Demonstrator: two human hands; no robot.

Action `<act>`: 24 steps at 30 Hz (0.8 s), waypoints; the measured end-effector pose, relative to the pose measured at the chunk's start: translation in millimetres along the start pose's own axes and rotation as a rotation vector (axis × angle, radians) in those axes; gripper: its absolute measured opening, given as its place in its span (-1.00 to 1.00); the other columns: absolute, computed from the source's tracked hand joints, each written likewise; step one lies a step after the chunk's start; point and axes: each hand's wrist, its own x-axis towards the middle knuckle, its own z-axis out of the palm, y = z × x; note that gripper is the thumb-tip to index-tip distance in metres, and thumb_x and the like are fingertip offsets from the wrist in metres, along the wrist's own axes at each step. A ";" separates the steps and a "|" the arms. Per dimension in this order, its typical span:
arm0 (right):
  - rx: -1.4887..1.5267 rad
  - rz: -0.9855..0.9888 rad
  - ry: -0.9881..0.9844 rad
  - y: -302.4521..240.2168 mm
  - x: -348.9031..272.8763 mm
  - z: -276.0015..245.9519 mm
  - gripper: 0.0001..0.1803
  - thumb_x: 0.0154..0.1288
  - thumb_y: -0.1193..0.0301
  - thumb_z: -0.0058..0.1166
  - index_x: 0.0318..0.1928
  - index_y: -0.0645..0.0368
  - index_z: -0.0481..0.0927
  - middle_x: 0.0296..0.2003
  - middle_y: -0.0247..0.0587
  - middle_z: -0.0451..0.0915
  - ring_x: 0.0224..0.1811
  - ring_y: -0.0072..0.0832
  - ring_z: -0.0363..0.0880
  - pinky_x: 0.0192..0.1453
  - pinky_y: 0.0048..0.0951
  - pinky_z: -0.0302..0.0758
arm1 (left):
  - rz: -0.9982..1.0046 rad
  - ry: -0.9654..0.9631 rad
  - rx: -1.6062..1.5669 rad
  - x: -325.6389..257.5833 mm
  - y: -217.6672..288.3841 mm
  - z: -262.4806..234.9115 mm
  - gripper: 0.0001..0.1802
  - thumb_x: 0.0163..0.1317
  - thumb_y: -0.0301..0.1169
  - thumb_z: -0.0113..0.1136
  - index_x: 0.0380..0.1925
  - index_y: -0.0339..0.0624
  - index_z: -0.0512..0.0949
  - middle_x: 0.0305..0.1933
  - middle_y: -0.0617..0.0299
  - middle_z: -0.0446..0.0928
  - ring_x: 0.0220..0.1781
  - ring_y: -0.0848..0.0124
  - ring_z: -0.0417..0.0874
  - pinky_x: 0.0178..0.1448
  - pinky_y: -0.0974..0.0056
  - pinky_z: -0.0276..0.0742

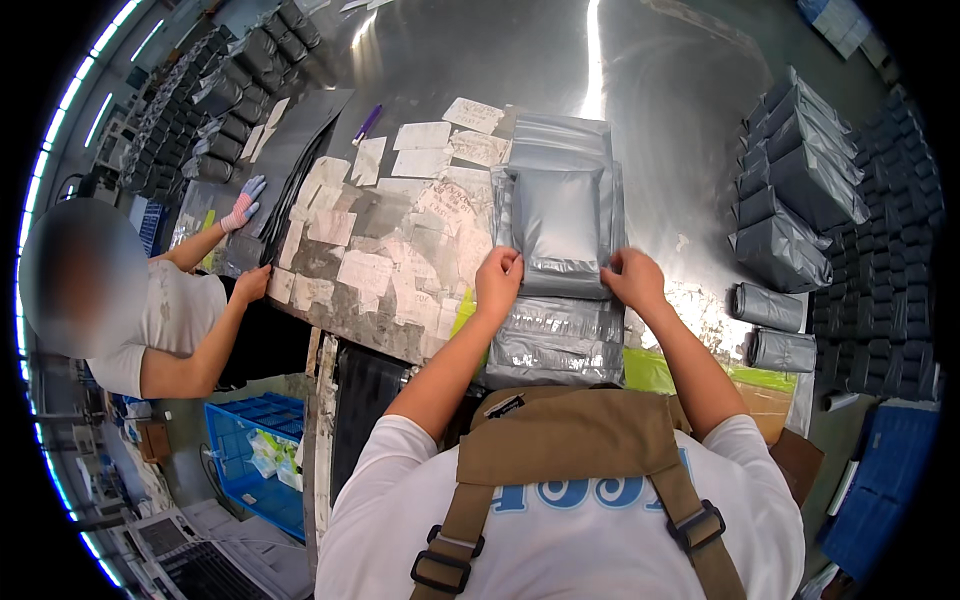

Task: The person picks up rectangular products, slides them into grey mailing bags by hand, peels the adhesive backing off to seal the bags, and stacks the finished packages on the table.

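Observation:
A stack of grey plastic mailing bags lies flat on the metal table before me. On top is a smaller, shiny grey bag that looks filled, its lower edge facing me. My left hand pinches at the lower left corner of the top layer. At the opposite lower corner, my right hand has its thumb and fingers closed on the grey plastic edge. Which layers are between the fingertips is hard to make out. More grey bags with a clear strip lie between my forearms, near my body.
Paper labels cover the table left of the stack, with a purple pen beyond them. At left, a co-worker's gloved hand rests by dark bags. Bundled grey bags stand at right. A blue crate sits lower left.

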 end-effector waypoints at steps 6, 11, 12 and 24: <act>0.617 0.013 0.102 -13.1 20.2 55.1 -0.15 0.48 -0.04 -0.18 0.42 0.45 0.01 0.38 0.24 0.16 0.49 -0.07 0.07 0.53 -0.29 -0.04 | 0.228 -0.079 0.006 18.0 -18.0 12.4 -0.73 0.32 -0.49 0.10 0.01 -0.27 0.53 -0.01 -0.02 0.56 0.01 0.14 0.57 0.11 0.18 0.46; 1.355 0.076 0.037 -49.5 -9.5 -10.2 -0.15 0.43 -0.02 -0.03 0.42 0.37 0.05 0.41 0.01 0.11 0.46 -0.32 0.06 0.49 -0.31 0.04 | -0.005 -0.288 -0.412 0.4 89.4 -24.5 -0.48 0.45 -0.43 -0.03 0.36 -0.26 0.19 0.26 0.04 0.40 0.27 0.35 0.43 0.29 0.25 0.35; 1.448 0.170 0.070 -47.4 -10.9 -26.8 -0.18 0.40 0.01 0.06 0.39 0.37 0.13 0.35 -0.02 0.25 0.39 -0.34 0.21 0.45 -0.33 0.16 | 0.014 -0.338 -0.513 -5.2 114.2 -21.8 -0.43 0.45 -0.39 -0.01 0.40 -0.26 0.14 0.32 0.05 0.33 0.31 0.36 0.39 0.33 0.24 0.32; -0.554 -0.489 0.489 99.7 -64.4 -360.1 -0.04 -0.34 0.37 0.51 0.25 0.03 0.42 0.09 -0.12 0.53 0.16 -0.10 0.47 0.27 -0.17 0.37 | 0.477 -0.428 0.706 10.8 12.2 30.9 -0.30 0.23 -0.07 0.19 0.33 -0.10 0.33 0.49 -0.05 0.13 0.51 -0.20 -0.02 0.48 -0.26 -0.09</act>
